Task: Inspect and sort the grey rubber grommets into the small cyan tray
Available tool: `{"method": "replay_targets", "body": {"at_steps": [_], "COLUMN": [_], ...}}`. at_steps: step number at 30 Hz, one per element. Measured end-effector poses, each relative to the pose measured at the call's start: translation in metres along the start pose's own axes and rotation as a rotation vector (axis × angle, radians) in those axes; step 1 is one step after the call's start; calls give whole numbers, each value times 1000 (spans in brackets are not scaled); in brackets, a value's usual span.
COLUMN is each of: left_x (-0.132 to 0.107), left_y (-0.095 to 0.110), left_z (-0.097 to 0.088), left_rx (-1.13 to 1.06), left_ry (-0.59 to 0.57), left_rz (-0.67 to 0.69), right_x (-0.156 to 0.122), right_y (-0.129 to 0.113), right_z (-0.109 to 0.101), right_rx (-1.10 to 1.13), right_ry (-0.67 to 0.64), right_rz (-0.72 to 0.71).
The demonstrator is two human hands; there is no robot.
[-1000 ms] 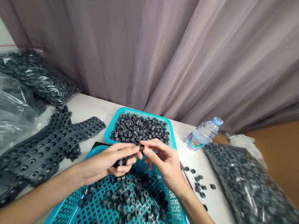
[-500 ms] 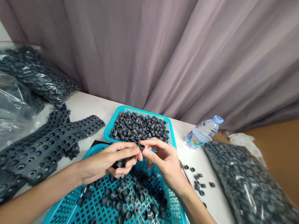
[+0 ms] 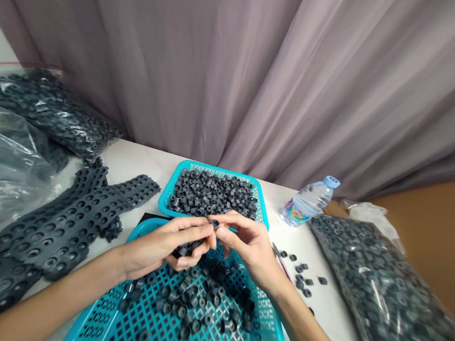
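Observation:
Between the fingertips of both hands is a small black rubber bushing [image 3: 215, 224], its hollow end facing up. My left hand [image 3: 177, 238] pinches it with thumb and forefinger, while more black bushings [image 3: 186, 249] rest in its curled lower fingers. My right hand [image 3: 242, 241] grips the same piece from the other side with thumb and fingers. Both hands are above a turquoise basket [image 3: 93, 310] where many loose bushings [image 3: 191, 302] lie scattered. Behind it, a second turquoise basket [image 3: 264, 204] is filled with similar bushings.
Perforated black rubber sheets [image 3: 51, 235] lie at left, beside plastic bags [image 3: 60, 111] of black pieces. On the right are a water bottle [image 3: 308, 202], loose bushings [image 3: 301, 278], a thin tool [image 3: 278, 255] partly hidden by my wrist, and a large filled bag [image 3: 384, 291].
The right fingers have shifted slightly left around the bushing, and its hollow end has turned a little. The left hand stays nearly still.

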State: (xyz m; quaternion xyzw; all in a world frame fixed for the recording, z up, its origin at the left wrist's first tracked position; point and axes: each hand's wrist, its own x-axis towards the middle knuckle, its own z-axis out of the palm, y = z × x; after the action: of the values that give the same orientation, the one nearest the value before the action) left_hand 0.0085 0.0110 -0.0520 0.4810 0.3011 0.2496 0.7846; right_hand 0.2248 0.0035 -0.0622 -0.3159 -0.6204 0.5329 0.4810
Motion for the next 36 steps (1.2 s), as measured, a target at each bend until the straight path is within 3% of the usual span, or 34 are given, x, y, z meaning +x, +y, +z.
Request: {"method": "replay_targets", "body": {"at_steps": [18,36], "left_x": [0,5], "left_y": [2,-1], "left_z": [2,-1], "left_rx": [71,66], "left_ry": [33,83], "left_rz": [41,65], "right_x": [0,1], "right_y": [1,8], "right_z": [-2,-2], "right_rx": [-17,5], "right_ry": [-25,95], "right_rz": [8,3]}}
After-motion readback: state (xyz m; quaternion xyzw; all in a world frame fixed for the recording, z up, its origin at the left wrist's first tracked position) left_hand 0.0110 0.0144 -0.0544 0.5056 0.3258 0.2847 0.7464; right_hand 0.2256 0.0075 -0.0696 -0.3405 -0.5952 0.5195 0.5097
